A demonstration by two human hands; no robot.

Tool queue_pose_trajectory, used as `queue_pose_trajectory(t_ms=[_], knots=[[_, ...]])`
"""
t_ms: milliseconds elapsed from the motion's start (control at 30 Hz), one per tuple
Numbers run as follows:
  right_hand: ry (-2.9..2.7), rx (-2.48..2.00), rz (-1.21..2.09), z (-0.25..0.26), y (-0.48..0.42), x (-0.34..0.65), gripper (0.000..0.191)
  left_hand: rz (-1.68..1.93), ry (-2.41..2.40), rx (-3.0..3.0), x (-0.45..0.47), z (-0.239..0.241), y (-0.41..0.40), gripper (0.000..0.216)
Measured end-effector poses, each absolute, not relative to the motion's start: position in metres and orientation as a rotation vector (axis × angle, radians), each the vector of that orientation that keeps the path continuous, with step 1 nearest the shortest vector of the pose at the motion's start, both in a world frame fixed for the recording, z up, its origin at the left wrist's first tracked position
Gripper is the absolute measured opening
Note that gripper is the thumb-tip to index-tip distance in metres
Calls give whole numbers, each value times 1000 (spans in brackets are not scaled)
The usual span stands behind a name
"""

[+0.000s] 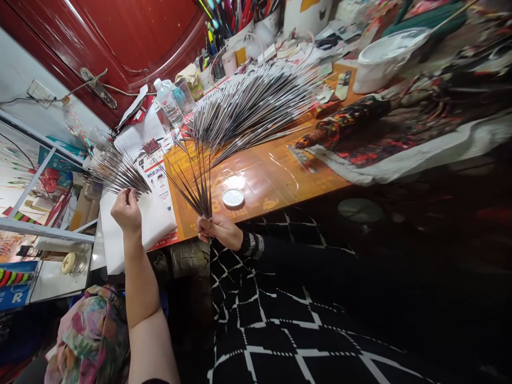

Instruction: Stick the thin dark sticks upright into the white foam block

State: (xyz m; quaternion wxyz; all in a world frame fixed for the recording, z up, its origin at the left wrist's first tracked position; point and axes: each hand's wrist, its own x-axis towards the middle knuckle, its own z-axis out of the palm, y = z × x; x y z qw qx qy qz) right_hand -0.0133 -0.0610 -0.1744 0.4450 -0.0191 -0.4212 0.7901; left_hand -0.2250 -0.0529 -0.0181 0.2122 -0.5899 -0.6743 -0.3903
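Observation:
My right hand [221, 231], in a dark sleeve, is wrapped round the lower ends of several thin, dark, tapered sticks [203, 194]. They fan upward and outward from the fist in front of the table. At the left, my left hand [127, 210] is closed, fingertips pinched together. It is right at a cluster of similar dark sticks [130, 176] above a white foam block [158, 221]. Whatever its fingertips hold is hidden. A large spread of such sticks [244, 109] lies across the back of the table.
A round white lid [232, 198] rests near the front edge of the orange table [260, 184]. Behind are a plastic bottle [168, 101] and cups of pens [240, 37]. A white bowl [384, 56] and a paint-stained cloth [384, 154] are at right. A metal rack [44, 229] stands left.

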Motion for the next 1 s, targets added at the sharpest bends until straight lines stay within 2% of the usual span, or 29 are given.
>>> queue_pose_trajectory(t_ms=[200,1000], knots=[[-1031,11,1939,-176,-60,-15,46,-1019,-1977,-1574,-254,-48,-29,20],[-1060,14,1920,-175,-61,-14,48,-943,-1958,-1569,-263,-73,-25,22]])
